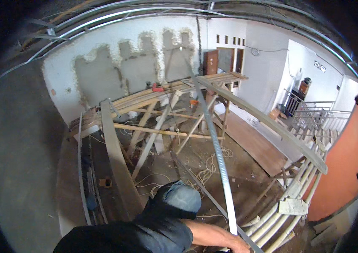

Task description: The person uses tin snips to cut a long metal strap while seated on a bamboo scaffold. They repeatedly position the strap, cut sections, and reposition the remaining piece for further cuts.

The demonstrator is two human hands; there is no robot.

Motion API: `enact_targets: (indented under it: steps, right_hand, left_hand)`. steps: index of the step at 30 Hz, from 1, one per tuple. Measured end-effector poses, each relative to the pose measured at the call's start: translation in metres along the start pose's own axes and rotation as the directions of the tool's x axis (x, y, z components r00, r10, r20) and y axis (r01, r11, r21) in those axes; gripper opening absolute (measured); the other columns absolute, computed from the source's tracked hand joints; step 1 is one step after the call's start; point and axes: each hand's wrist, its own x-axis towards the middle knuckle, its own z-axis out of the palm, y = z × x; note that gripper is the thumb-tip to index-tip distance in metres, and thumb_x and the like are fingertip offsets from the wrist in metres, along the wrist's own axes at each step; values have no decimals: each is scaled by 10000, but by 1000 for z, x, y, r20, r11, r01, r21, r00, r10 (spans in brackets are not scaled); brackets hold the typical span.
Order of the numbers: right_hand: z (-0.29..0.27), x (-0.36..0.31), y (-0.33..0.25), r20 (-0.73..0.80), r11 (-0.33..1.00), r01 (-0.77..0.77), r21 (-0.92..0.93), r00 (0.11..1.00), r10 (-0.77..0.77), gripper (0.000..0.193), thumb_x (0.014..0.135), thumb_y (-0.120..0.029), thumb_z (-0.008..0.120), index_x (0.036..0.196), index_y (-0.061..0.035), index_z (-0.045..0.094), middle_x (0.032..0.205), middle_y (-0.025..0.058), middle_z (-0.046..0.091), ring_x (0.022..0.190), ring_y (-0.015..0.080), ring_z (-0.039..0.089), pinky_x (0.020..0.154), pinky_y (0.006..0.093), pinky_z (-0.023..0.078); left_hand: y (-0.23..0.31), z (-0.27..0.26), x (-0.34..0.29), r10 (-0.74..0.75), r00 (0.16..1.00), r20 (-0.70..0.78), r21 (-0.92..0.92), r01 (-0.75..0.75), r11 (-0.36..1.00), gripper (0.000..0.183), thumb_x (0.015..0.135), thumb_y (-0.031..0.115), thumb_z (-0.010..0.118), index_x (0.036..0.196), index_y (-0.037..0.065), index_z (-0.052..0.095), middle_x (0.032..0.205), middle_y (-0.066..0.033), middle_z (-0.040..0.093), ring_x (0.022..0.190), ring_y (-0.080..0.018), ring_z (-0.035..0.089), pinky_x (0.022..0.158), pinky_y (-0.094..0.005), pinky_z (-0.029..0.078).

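My left hand [239,244] is at the lower edge, its forearm reaching across from the left out of a black sleeve. It is closed at the near end of a long, light metal strip [222,168]; the fingers are partly cut off by the picture's edge. The strip slants up and away toward the far wall, and rows of small slots show along its middle. A second, darker metal strip [212,200] passes beside the hand and angles down to the left. My bent knee [183,198] in blue cloth shows above the arm. No part of my right hand is visible.
Wooden planks [117,164] and a long beam [271,122] span a bamboo scaffold. Bamboo poles [271,227] lie at lower right. Loose cable [206,170] coils on the floor far below. A red tool [158,87] rests on the far planks near the patched wall [98,76].
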Motion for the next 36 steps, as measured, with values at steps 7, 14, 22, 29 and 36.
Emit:
enact_targets:
  steps: [7, 14, 22, 29, 36]
  right_hand:
    - [36, 29, -5, 96, 984, 154, -93, 985, -145, 363, 1013, -491, 559, 1095, -204, 766, 819, 112, 723, 613, 317, 645, 583, 433, 512]
    - [100, 9, 22, 181, 988, 63, -141, 983, -37, 355, 988, -505, 591, 1179, -265, 768, 902, 107, 768, 659, 314, 706, 611, 439, 548]
    - [62, -7, 23, 131, 983, 163, -80, 980, -152, 533, 1041, -446, 493, 741, -82, 742, 621, 179, 673, 610, 356, 706, 567, 482, 547]
    - [50, -2, 30, 61, 985, 148, 86, 986, -154, 532, 1001, -503, 560, 772, -57, 741, 645, 204, 680, 637, 392, 706, 622, 499, 564]
    - [-52, -33, 73, -520, 840, 140, 525, 834, 185, 252, 963, -93, 660, 1201, -17, 695, 945, 161, 745, 840, 263, 766, 778, 366, 599]
  left_hand:
    - [-3, 13, -68, -139, 990, 31, -261, 142, 955, 432, 883, 439, 645, 928, 17, 725, 898, -231, 707, 797, -368, 682, 730, -498, 521]
    - [-23, 62, -94, -200, 976, 85, -421, 217, 881, 440, 931, 442, 592, 1069, 55, 751, 1007, -249, 729, 953, -413, 722, 818, -483, 556]
    - [11, 58, -103, -269, 956, 115, -572, 285, 769, 316, 960, 310, 658, 1073, 29, 747, 1013, -166, 759, 956, -207, 713, 833, -391, 546]
    - [57, 33, -97, -258, 961, 94, -723, 244, 646, 276, 950, 254, 685, 1062, 10, 749, 996, -132, 757, 940, -167, 688, 819, -368, 542]
    - [41, 12, -80, -435, 892, -122, -488, 328, 809, 352, 815, 141, 834, 1107, -24, 728, 948, -90, 729, 892, -135, 661, 803, -321, 542]
